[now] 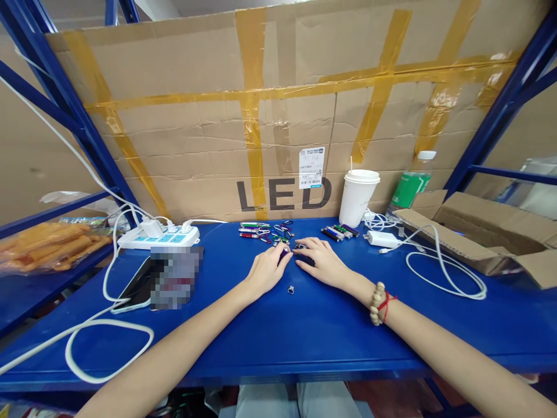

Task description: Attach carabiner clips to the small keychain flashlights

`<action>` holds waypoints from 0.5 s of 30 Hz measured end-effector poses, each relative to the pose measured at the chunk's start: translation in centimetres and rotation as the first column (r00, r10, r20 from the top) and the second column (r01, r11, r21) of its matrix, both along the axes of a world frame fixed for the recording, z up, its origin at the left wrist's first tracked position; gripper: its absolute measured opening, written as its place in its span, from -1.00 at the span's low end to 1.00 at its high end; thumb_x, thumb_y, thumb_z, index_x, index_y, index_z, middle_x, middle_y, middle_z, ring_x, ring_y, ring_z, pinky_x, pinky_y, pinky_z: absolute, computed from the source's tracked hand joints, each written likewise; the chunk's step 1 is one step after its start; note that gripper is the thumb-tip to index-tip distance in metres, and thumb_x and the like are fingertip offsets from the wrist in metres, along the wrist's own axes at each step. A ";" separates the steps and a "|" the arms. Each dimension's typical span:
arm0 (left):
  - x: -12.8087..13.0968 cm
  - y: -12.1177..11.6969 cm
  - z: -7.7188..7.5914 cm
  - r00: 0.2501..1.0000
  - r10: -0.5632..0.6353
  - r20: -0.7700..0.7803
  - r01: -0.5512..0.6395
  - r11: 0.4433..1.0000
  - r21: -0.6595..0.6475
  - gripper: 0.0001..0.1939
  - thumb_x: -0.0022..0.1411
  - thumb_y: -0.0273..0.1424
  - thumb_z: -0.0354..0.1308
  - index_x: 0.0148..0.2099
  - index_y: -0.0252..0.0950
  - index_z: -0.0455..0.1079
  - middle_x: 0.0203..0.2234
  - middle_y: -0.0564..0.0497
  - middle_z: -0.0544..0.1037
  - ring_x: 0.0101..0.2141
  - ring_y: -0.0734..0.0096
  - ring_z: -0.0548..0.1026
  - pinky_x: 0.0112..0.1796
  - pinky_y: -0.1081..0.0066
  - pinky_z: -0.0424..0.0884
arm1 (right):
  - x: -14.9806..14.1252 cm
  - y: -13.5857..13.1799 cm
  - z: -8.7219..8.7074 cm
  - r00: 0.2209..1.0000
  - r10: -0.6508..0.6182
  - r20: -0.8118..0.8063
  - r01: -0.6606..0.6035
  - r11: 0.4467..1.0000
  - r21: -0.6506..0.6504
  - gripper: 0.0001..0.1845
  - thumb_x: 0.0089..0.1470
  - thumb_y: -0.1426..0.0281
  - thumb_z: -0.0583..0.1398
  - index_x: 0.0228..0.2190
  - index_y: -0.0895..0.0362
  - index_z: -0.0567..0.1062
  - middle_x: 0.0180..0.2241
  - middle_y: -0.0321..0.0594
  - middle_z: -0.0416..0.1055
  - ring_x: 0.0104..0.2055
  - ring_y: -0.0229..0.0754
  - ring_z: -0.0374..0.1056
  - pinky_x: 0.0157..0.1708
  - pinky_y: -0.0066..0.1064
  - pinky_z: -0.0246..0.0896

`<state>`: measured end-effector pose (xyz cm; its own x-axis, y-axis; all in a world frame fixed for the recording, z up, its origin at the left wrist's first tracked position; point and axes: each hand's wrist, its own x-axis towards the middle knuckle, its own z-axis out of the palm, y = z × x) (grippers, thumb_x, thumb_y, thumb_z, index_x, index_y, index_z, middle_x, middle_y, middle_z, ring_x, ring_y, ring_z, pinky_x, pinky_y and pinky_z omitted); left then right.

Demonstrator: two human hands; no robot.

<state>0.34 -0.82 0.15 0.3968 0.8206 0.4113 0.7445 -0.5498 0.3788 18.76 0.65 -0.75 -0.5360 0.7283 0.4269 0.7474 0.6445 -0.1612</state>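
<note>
My left hand (264,271) is closed around a short purple metal tube (283,253), its end showing between thumb and fingers. Close beside it, my right hand (324,264) is low over the table, fingers curved around a small dark piece (300,247) too covered to make out. A small silver metal part (290,289) lies on the table nearer to me, between the wrists. Beyond my left hand are several small coloured flashlights with carabiner clips (255,231) and loose clips (282,232). Past my right hand lies a group of coloured tubes (340,232).
A white lidded cup (359,194) with a straw and a bottle (409,186) stand at the back right. An open cardboard box (483,232) and white charger cable (461,293) are right. A power strip (159,237) and phone (138,284) are left. Cardboard (195,151) backs the blue table.
</note>
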 end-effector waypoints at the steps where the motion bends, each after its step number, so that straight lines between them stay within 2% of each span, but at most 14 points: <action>1: 0.0 0.0 0.0 1.000 -0.002 -0.002 0.002 1.000 -0.003 -0.77 0.29 -0.26 -0.20 -0.16 -0.27 0.18 -0.23 0.09 0.40 -0.21 0.45 0.38 -0.24 0.46 0.25 | 0.0 0.0 0.1 1.000 -0.004 -0.010 0.004 1.000 0.005 -0.68 0.10 0.28 0.06 -0.13 0.09 0.43 0.01 -0.24 0.20 0.06 -0.13 0.03 -0.04 -0.21 -0.07; 4: 0.0 -0.1 0.1 1.000 -0.009 -0.008 0.009 1.000 -0.011 -0.75 0.29 -0.25 -0.21 -0.15 -0.27 0.18 -0.23 0.08 0.40 -0.21 0.44 0.38 -0.23 0.45 0.26 | 0.1 0.0 0.1 1.000 -0.015 -0.026 0.015 1.000 -0.013 -0.69 0.09 0.29 0.07 -0.13 0.08 0.44 -0.01 -0.20 0.22 0.04 -0.13 0.05 -0.05 -0.22 -0.07; 9: -0.1 -0.2 0.0 0.999 -0.017 -0.028 0.017 1.000 -0.016 -0.73 0.29 -0.24 -0.22 -0.14 -0.27 0.19 -0.23 0.07 0.40 -0.21 0.43 0.38 -0.23 0.44 0.26 | 0.0 0.0 -0.1 0.998 -0.010 -0.064 0.007 0.999 -0.051 -0.78 0.08 0.28 0.10 -0.23 -0.04 0.49 -0.04 -0.32 0.24 0.01 -0.17 0.07 -0.10 -0.25 -0.03; 15: -0.2 0.0 0.0 0.999 -0.029 -0.035 0.028 0.999 -0.021 -0.72 0.29 -0.24 -0.23 -0.14 -0.27 0.20 -0.22 0.05 0.40 -0.19 0.43 0.37 -0.22 0.44 0.26 | 0.0 -0.1 0.0 0.995 0.000 -0.098 -0.006 0.998 -0.061 -0.80 0.06 0.29 0.12 -0.27 -0.03 0.51 -0.07 -0.29 0.27 -0.01 -0.17 0.10 -0.10 -0.24 -0.02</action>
<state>0.19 -0.82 0.16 0.4346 0.8166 0.3799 0.7417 -0.5637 0.3634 18.76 0.56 -0.73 -0.4962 0.7532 0.4318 0.7241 0.6334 -0.2728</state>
